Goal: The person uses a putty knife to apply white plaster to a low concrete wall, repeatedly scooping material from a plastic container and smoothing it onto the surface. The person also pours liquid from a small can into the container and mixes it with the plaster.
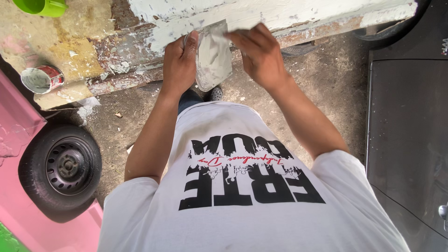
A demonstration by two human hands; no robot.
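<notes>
Fingers [189, 44] of left hand [179, 65] curled and clamped on left edge of flat grey putty-smeared plate [213, 56], held upright against peeling white panel [261, 16]; right hand [261, 56] over plate's top right corner, fingertips [233, 36] pressed together on its upper edge, whether pinching something small not clear

Around: open can [41, 78] of pale filler on patchy panel surface at left, well apart from hands; green cup [42, 7] at top left corner; black wheel [63, 165] low left beside pink bodywork [18, 140]; dark grey panel [406, 135] along right side; shoe tip [214, 93] just under plate

Dirt ground [326, 79] open between white panel's rusty lower edge and dark panel; room for elbows narrow at left by wheel, wider at right
</notes>
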